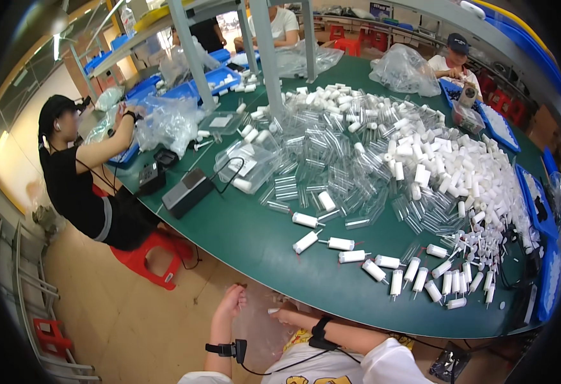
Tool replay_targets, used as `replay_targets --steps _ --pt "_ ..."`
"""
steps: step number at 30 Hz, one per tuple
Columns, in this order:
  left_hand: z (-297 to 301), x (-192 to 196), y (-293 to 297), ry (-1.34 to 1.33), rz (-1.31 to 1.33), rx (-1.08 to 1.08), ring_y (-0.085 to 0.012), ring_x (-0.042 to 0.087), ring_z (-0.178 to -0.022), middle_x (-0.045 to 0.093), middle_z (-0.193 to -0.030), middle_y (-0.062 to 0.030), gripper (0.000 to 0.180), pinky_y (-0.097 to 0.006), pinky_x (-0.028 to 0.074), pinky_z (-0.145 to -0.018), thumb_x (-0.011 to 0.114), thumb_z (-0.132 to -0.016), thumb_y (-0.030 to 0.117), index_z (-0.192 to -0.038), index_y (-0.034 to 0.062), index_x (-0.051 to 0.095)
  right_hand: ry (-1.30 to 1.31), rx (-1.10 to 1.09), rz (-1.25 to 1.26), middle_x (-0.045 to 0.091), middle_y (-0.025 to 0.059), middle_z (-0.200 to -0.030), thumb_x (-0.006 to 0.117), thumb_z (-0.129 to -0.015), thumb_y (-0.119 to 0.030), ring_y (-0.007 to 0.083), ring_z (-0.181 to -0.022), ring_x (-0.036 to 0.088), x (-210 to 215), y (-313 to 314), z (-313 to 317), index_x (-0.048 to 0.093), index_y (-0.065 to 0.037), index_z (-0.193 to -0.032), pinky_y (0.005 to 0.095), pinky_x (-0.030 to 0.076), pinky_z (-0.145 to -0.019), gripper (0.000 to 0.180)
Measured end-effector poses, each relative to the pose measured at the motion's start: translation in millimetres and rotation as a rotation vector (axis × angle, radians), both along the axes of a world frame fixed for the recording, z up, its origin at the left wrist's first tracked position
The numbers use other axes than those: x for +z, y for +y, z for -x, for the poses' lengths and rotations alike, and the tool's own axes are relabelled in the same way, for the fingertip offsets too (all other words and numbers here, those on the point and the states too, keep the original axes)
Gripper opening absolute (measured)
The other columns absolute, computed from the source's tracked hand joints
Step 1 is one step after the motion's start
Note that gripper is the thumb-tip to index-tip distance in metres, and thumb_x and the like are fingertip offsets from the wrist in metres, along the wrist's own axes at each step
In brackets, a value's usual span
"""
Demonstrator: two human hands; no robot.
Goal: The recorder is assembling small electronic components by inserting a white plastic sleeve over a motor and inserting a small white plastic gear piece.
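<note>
My left hand (232, 301) is closed at the near edge of the table, its fingers pinched at the top of a clear plastic bag (258, 333) that hangs in front of my lap. Close by on the right, my right hand (287, 314) grips a small white cylinder (273, 311), only its end showing beside the bag. Ahead of the hands, several white cylinders with thin pins and wires (352, 256) lie scattered on the green table (229, 246). Behind them spreads a large heap of white cylinders (443, 163) and clear plastic tubes (319, 141).
A grey and black box (189, 193) with a cable stands near the left table edge, beside a clear plastic container (255, 160). Grey metal posts (266, 64) rise from the table. A person in black (75, 173) works at left; others sit farther back. Blue trays (536, 198) line the right.
</note>
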State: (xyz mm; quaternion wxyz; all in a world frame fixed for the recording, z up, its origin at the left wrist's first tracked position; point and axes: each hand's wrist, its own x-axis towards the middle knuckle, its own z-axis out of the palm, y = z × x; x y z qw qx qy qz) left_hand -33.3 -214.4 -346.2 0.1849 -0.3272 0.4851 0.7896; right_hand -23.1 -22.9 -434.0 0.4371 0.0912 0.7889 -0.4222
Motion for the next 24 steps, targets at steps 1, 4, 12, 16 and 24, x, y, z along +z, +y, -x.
replay_targets --steps 1,4,12,16,24 --pt "4 0 1 0.002 -0.017 0.019 -0.0082 0.032 -0.044 0.037 -0.062 0.0026 0.012 -0.021 0.026 -0.039 0.051 -0.086 0.01 -0.08 0.0133 0.041 -0.007 -0.054 -0.017 0.06 0.0017 -0.066 0.072 -0.073 -0.04 0.0125 -0.046 0.053 -7 -8 -8 0.065 -0.004 -0.089 0.0274 0.041 -0.04 0.04" --pt "25 -14 11 -0.077 -0.118 0.143 -0.0093 0.031 -0.044 0.037 -0.062 0.001 0.009 -0.022 0.027 -0.039 0.045 -0.085 0.006 -0.079 0.0108 0.041 0.038 -0.231 0.037 0.061 0.0075 -0.068 0.065 -0.078 -0.041 0.0189 -0.057 0.058 -46 -13 -10 0.064 -0.004 -0.09 0.0312 0.047 -0.053 0.039" --pt "43 -14 -3 0.026 -0.143 0.272 -0.0098 0.031 -0.045 0.039 -0.064 -0.0005 0.007 -0.024 0.028 -0.039 0.043 -0.084 0.005 -0.078 0.0087 0.044 -0.035 -0.27 0.256 0.062 0.0104 -0.073 0.062 -0.081 -0.04 0.0217 -0.064 0.06 -38 9 -4 0.063 -0.003 -0.095 0.0327 0.049 -0.059 0.04" --pt "39 -18 -13 0.051 -0.191 0.264 -0.0104 0.034 -0.048 0.044 -0.067 -0.0017 0.004 -0.026 0.03 -0.04 0.048 -0.082 0.004 -0.085 0.0064 0.046 0.012 -0.269 0.236 0.062 0.0107 -0.075 0.062 -0.081 -0.04 0.0221 -0.065 0.06 -22 33 2 0.062 -0.002 -0.096 0.0329 0.049 -0.06 0.04" --pt "-3 -15 4 0.23 0.785 -0.236 -0.0151 0.052 -0.072 0.053 -0.083 -0.0099 0.062 -0.03 0.044 -0.056 0.068 -0.067 0.005 -0.118 0.0063 0.033 0.106 -0.279 0.198 0.063 0.0114 -0.077 0.061 -0.082 -0.039 0.023 -0.068 0.06 7 80 15 0.061 -0.002 -0.098 0.0334 0.049 -0.062 0.041"
